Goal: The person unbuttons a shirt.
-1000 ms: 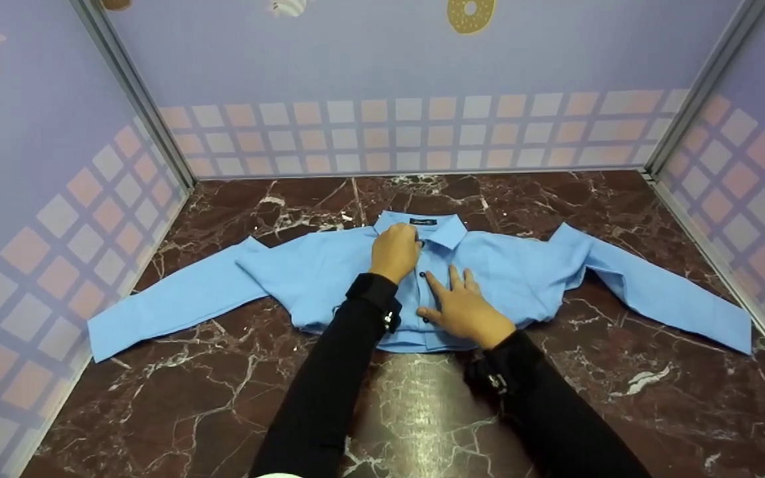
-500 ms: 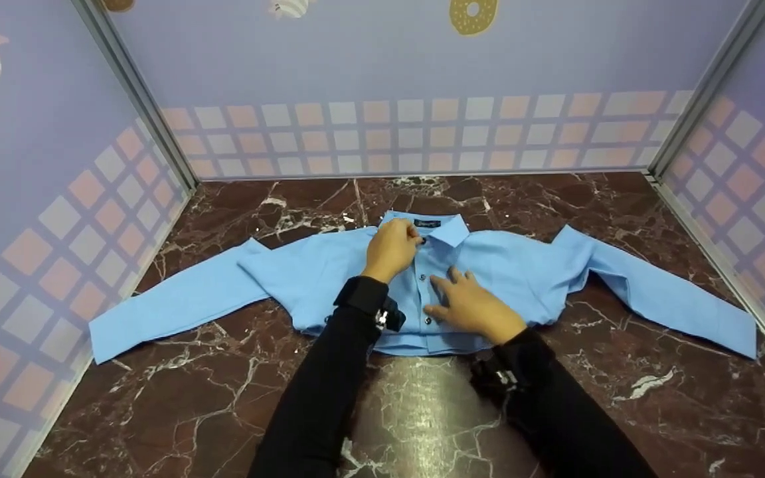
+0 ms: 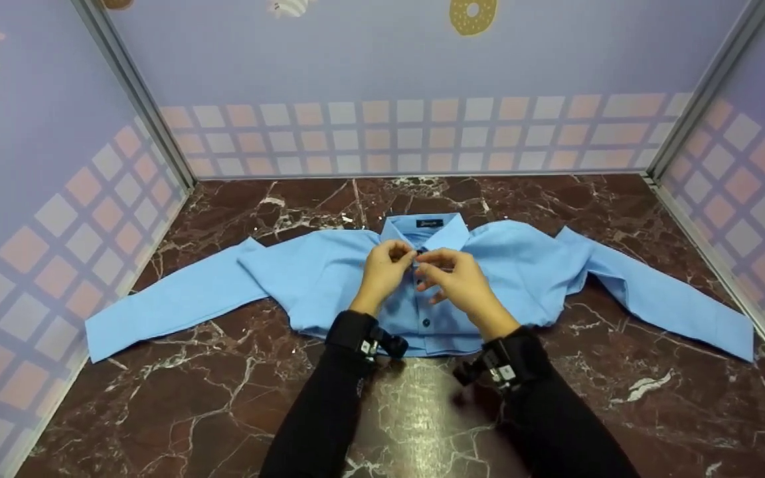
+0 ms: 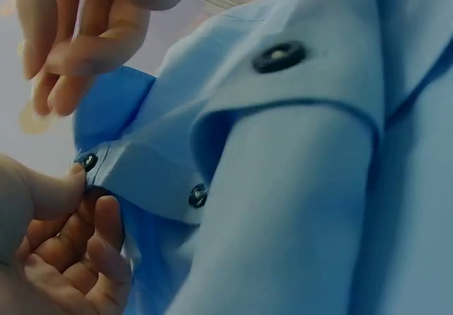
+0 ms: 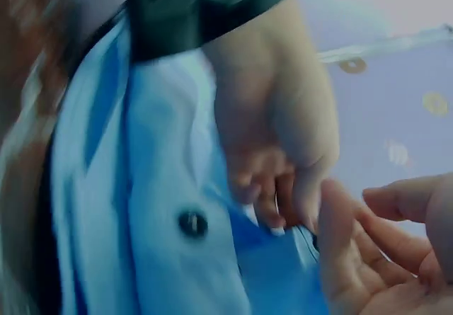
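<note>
A light blue button-up shirt (image 3: 323,279) lies face up with both sleeves spread to the sides. My left hand (image 3: 380,273) pinches the front placket (image 4: 141,180) just below the collar (image 3: 452,234), beside a dark button (image 4: 88,162). Close by on the right is my right hand (image 3: 459,279), its fingers loosely bent and its thumb apart from them; in the left wrist view it hovers near the placket without gripping cloth. Lower on the front, another dark button (image 3: 426,322) shows. The shirt's lower part is tucked underneath or bunched; I cannot tell which.
The dark red marble-patterned table (image 3: 176,411) extends around the shirt. Purple panels with pink and white squares (image 3: 409,133) stand at the back and both sides. The right sleeve's cuff (image 3: 741,335) lies near the right panel.
My right hand has lifted off the shirt front and moved up beside my left hand. The left hand has shifted slightly down from the collar, exposing more of it, and still pinches the placket.
</note>
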